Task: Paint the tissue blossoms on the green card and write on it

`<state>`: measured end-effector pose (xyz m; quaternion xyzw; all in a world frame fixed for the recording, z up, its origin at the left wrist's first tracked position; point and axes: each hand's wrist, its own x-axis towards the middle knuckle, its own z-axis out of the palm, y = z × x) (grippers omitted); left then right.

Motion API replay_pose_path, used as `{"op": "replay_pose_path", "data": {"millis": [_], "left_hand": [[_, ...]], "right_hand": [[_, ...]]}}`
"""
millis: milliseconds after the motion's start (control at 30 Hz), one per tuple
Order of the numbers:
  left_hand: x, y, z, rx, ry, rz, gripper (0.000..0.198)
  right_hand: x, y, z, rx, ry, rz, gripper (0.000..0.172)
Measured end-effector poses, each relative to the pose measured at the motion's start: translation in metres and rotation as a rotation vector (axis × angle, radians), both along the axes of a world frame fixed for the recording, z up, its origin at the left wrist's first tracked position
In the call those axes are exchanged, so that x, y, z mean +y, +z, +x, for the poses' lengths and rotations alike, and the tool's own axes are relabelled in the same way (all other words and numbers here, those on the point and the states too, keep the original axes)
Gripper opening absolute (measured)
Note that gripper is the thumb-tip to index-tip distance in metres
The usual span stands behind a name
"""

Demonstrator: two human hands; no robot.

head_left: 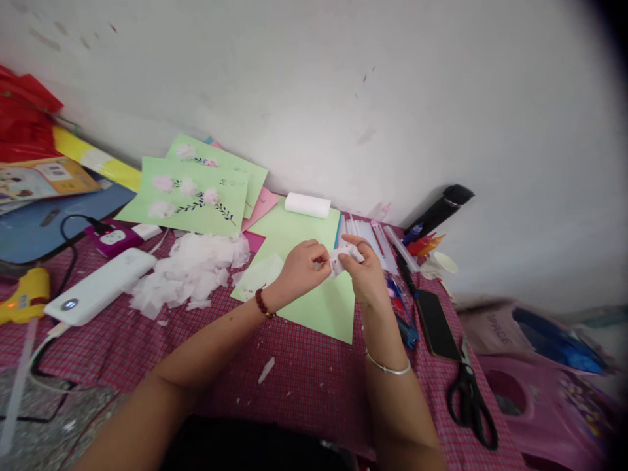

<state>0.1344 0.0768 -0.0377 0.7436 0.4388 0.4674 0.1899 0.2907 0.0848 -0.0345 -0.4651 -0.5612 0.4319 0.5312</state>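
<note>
Between my two hands, above a light green sheet of paper [324,314], is a small crumpled piece of white tissue paper [338,260] with dark specks. My left hand [303,269], fingers curled into a pinch, grips its left edge. On the other side, my right hand [363,267] holds the tissue between thumb and fingers. A flat piece of white tissue [258,276] lies on the green sheet by my left wrist. Farther left is a heap of torn white tissue pieces [189,268].
Green cards [196,196] with tissue flowers lean at the back, near a white paper roll [307,205]. A white power bank [101,286] and yellow glue gun [27,297] lie left. On the right are a phone [436,324], black scissors [471,402] and clear glue sticks [402,250].
</note>
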Motion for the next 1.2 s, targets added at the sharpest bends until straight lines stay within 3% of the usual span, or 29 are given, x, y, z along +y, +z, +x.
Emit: {"op": "replay_pose_path", "data": {"millis": [467, 600, 767, 933, 1100, 1200], "left_hand": [[0.0050, -0.0040, -0.0032, 0.057, 0.096, -0.002, 0.012], [0.0021, 0.0005, -0.0021, 0.028, 0.098, -0.068, 0.004], [0.0001, 0.0026, 0.0005, 0.121, 0.074, -0.149, 0.017], [0.0065, -0.0047, -0.0003, 0.222, 0.122, -0.106, 0.018], [0.0072, -0.0047, -0.0008, 0.168, 0.119, -0.089, 0.020], [0.0053, -0.0021, -0.0005, 0.145, 0.105, -0.098, 0.020]], "right_hand": [[0.0018, -0.0014, 0.0007, 0.160, 0.000, -0.108, 0.041], [0.0025, -0.0022, 0.0003, 0.124, -0.014, -0.114, 0.040], [0.0041, -0.0062, 0.0016, 0.082, -0.010, -0.095, 0.040], [0.0016, -0.0024, 0.0005, -0.002, -0.001, -0.051, 0.039], [0.0007, -0.0013, -0.0014, -0.053, 0.097, -0.015, 0.052], [0.0025, -0.0057, -0.0018, -0.087, 0.082, 0.023, 0.050]]}}
